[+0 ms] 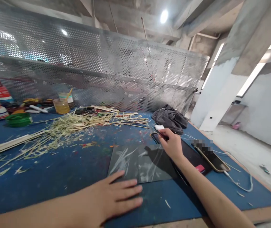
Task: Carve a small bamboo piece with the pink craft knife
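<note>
Left hand (118, 197) spread, dark sheet (135, 164) beyond — long axis left-to-right

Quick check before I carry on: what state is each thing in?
Left hand: open, fingers spread
Right hand: closed on a slim dark object
Dark sheet: flat, marked with pale streaks
Phone: face up, cable plugged in
Gray cloth: crumpled
Pale strips: strewn in a loose heap
Yellowish cup: upright
Green roll: lying flat
Perforated screen: standing
</note>
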`<state>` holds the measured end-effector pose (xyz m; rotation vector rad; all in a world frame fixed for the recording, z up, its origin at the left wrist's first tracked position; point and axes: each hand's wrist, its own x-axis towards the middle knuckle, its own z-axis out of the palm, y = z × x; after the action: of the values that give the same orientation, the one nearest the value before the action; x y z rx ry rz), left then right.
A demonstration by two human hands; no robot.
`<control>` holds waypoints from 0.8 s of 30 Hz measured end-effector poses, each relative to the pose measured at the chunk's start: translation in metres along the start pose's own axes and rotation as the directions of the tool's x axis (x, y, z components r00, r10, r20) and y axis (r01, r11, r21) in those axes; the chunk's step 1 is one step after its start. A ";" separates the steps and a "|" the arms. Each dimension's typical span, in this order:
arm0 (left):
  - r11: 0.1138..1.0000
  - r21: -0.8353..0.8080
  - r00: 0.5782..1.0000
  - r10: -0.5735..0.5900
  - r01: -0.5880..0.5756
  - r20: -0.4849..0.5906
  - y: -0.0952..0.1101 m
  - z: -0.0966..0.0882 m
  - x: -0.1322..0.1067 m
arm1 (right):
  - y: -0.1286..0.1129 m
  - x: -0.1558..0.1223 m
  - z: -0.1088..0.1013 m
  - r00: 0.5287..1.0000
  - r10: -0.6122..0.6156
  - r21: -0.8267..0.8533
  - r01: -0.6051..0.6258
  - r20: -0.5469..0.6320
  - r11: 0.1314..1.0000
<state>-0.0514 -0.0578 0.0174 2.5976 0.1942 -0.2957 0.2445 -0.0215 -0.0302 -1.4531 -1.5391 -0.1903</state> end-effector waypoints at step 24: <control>0.721 -0.675 0.828 -0.276 -0.158 -0.488 -0.083 -0.049 0.076 | -0.039 -0.023 0.004 0.836 -0.546 0.071 0.543 0.047 0.837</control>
<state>0.0146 0.0439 0.0004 1.8325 0.4967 0.4736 0.2058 -0.0451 -0.0299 -0.9482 -1.9724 -0.4382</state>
